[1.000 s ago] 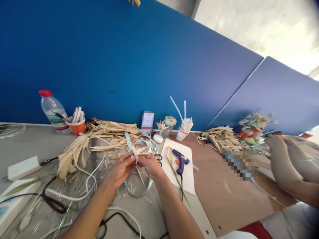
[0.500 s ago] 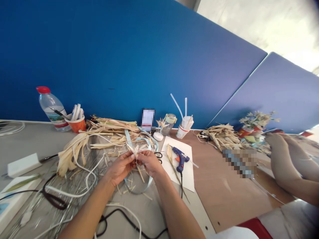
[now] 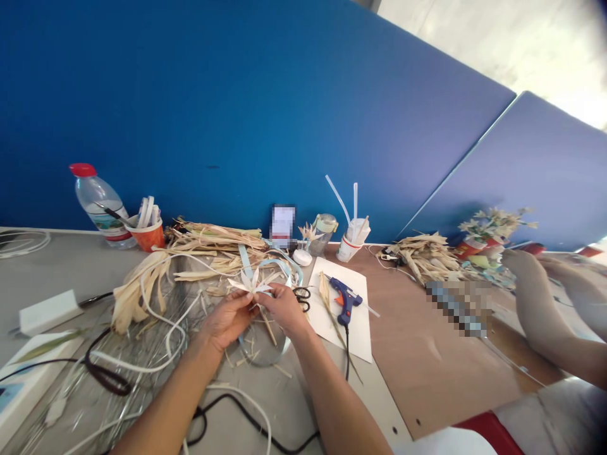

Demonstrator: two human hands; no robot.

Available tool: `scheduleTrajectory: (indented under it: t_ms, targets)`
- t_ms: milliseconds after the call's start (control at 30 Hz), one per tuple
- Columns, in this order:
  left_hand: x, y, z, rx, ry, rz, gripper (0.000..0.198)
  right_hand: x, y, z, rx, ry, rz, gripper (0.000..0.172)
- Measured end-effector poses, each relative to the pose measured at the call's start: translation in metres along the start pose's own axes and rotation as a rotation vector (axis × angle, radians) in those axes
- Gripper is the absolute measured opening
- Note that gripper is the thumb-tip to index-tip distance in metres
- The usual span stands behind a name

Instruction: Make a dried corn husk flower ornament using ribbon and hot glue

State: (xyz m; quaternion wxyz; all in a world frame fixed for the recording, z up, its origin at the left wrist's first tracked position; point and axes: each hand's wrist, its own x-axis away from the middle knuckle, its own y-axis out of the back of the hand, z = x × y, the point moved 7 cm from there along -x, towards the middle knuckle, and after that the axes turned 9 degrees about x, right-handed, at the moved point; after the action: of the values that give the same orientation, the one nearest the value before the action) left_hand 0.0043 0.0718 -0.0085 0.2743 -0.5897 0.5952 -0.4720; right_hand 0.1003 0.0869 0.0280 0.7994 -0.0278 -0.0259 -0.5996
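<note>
A pale flower with pointed petals, apparently made of dried corn husk (image 3: 252, 282), is pinched between my two hands over the middle of the table. My left hand (image 3: 232, 316) grips its base from the left, fingers closed. From the right, my right hand (image 3: 283, 308) holds the same base between thumb and fingers. Just behind lie light blue ribbon (image 3: 245, 260) and a heap of dried husks (image 3: 218, 239). Black-handled scissors (image 3: 302, 298) rest by my right hand, partly hidden. A blue glue gun (image 3: 348, 299) lies on a white sheet (image 3: 363, 338) to the right.
White and black cables (image 3: 142, 368) tangle over thin wires at left. A bottle (image 3: 102, 205) and an orange cup (image 3: 148, 236) stand behind them. A phone (image 3: 283, 224), a clear jar (image 3: 324, 234) and a cup with sticks (image 3: 349, 246) line the partition. Another person's arm (image 3: 535, 303) is at right.
The flower's petals now show spread wide and face upward, where before they were bunched and mostly covered by my fingers. Both hands stay at its base. The other person's hands shifted slightly.
</note>
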Motion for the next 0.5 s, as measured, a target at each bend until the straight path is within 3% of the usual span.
scheduleTrajectory:
  t_ms: [500]
  targets:
    - [0.0014,-0.0017,0.0018,0.031,0.023,0.015,0.010,-0.0003,0.0040,0.0021,-0.127,-0.040,0.012,0.015]
